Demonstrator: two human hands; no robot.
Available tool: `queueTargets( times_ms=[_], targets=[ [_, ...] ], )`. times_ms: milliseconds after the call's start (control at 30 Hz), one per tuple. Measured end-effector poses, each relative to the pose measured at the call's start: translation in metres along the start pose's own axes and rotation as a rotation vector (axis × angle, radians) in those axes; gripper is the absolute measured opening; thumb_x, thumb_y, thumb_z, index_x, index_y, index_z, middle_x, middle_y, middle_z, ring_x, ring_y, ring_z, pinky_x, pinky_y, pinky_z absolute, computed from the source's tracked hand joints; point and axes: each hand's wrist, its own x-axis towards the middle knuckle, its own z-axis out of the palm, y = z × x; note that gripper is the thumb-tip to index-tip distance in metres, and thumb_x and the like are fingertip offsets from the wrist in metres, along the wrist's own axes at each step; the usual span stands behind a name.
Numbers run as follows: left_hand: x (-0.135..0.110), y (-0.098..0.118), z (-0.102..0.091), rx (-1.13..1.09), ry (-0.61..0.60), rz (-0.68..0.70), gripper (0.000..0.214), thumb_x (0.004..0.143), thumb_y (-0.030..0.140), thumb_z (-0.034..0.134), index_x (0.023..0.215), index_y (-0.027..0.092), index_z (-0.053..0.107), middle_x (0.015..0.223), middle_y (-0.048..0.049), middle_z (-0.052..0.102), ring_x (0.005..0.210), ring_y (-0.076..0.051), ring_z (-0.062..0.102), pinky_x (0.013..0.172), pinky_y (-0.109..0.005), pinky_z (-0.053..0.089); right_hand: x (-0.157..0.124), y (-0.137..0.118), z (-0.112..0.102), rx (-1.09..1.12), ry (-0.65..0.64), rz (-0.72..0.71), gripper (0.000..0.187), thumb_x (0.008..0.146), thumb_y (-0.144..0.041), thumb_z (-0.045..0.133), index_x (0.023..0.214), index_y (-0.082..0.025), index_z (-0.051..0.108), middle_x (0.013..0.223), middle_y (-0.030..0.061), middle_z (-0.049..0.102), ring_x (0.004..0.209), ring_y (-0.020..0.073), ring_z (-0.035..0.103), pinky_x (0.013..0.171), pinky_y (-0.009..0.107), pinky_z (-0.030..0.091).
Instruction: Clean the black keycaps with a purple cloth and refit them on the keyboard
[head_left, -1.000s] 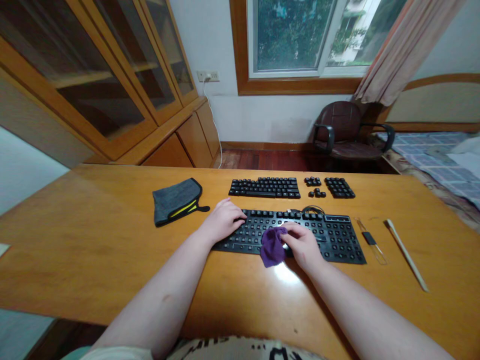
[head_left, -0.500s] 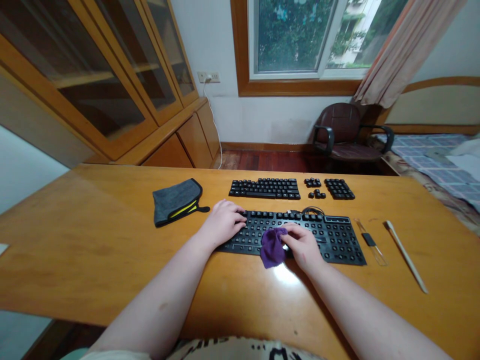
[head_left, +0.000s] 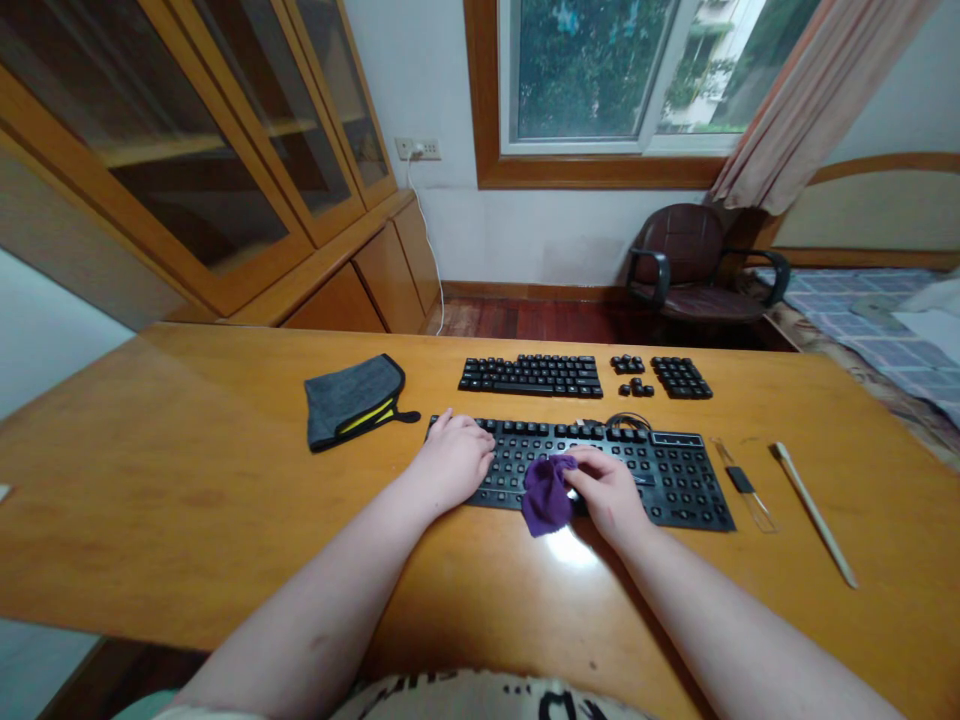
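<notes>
A black keyboard base with its keycaps removed lies on the wooden desk in front of me. My left hand rests on its left end, fingers curled flat over the frame. Closed on a purple cloth, my right hand presses it on the lower middle of the keyboard. Rows of loose black keycaps lie laid out behind the keyboard, with smaller groups of keycaps to the right.
A grey pouch with yellow trim lies left of the keyboard. A small clear tool and a pale stick lie to the right. Behind the desk are a brown chair, a glass-door cabinet and a bed.
My left hand has slid slightly back toward me along the keyboard's left end. The right hand with the purple cloth has stayed almost in place.
</notes>
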Motion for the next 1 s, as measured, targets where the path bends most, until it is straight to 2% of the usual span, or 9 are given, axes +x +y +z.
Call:
queueTargets(
  times_ms=[167,267,333,467,567,700,833,1000],
  targets=[
    [0.006,-0.002,-0.008,-0.033,-0.062,-0.022,0.025,0.081,0.03,0.046,0.082,0.022,0.07,0.086,-0.0046,0.069,0.089,-0.021,0.055,0.087,-0.038,0.036,0.0,0.0,0.001,0.038,0.003,0.008,0.003,0.065,-0.021,0.067,0.064,-0.019,0.068,0.07,0.0031,0.062,0.062,0.0147,0.057,0.057,0.026,0.046],
    [0.019,-0.009,-0.014,-0.049,-0.088,-0.019,0.027,0.08,0.035,0.045,0.088,0.023,0.069,0.088,-0.0051,0.069,0.088,-0.021,0.058,0.082,-0.033,0.041,0.0,0.002,0.001,0.043,0.001,0.011,0.003,0.066,-0.021,0.066,0.065,-0.019,0.068,0.071,0.0029,0.062,0.06,0.014,0.056,0.054,0.025,0.046],
    [0.037,-0.018,-0.018,-0.055,-0.096,-0.024,0.027,0.079,0.036,0.047,0.091,0.024,0.068,0.091,-0.0045,0.068,0.088,-0.021,0.059,0.08,-0.031,0.042,0.0,0.003,0.0,0.026,-0.014,0.001,0.003,0.067,-0.021,0.065,0.066,-0.019,0.068,0.07,0.003,0.062,0.063,0.0147,0.057,0.056,0.026,0.046],
    [0.09,-0.044,-0.02,-0.046,-0.057,-0.148,0.023,0.075,0.032,0.051,0.086,0.023,0.069,0.091,-0.0041,0.069,0.086,-0.021,0.06,0.077,-0.029,0.044,0.0,0.003,0.0,0.008,-0.007,-0.014,0.004,0.067,-0.022,0.065,0.067,-0.019,0.067,0.071,0.0038,0.063,0.067,0.0162,0.058,0.061,0.027,0.047],
    [0.13,-0.058,-0.016,-0.085,-0.013,-0.212,0.023,0.076,0.03,0.051,0.087,0.021,0.069,0.091,-0.0046,0.069,0.084,-0.02,0.061,0.076,-0.027,0.044,-0.001,0.003,0.0,-0.009,-0.001,-0.024,0.005,0.067,-0.023,0.065,0.066,-0.019,0.067,0.07,0.0039,0.063,0.068,0.0169,0.058,0.063,0.028,0.047],
    [0.169,-0.06,-0.004,-0.086,0.014,-0.235,0.025,0.077,0.03,0.049,0.09,0.019,0.068,0.095,-0.0071,0.068,0.088,-0.021,0.06,0.079,-0.028,0.044,-0.001,0.003,0.001,-0.013,-0.006,-0.012,0.005,0.068,-0.023,0.065,0.066,-0.019,0.067,0.071,0.0038,0.062,0.065,0.0161,0.058,0.061,0.028,0.047],
    [0.191,-0.056,0.009,-0.084,-0.011,-0.226,0.023,0.075,0.028,0.052,0.089,0.021,0.069,0.097,-0.0061,0.067,0.092,-0.021,0.059,0.081,-0.028,0.044,-0.001,0.004,0.0,-0.007,-0.002,-0.018,0.004,0.067,-0.022,0.065,0.065,-0.019,0.067,0.071,0.0042,0.062,0.065,0.0162,0.057,0.059,0.028,0.046],
    [0.205,-0.058,0.02,-0.075,-0.1,-0.225,0.019,0.069,0.028,0.06,0.083,0.022,0.071,0.09,-0.0055,0.069,0.086,-0.02,0.061,0.08,-0.026,0.044,0.0,0.004,0.0,-0.01,0.009,-0.02,0.004,0.067,-0.021,0.064,0.066,-0.02,0.068,0.071,0.0037,0.062,0.067,0.0169,0.058,0.063,0.028,0.046]
  ],
)
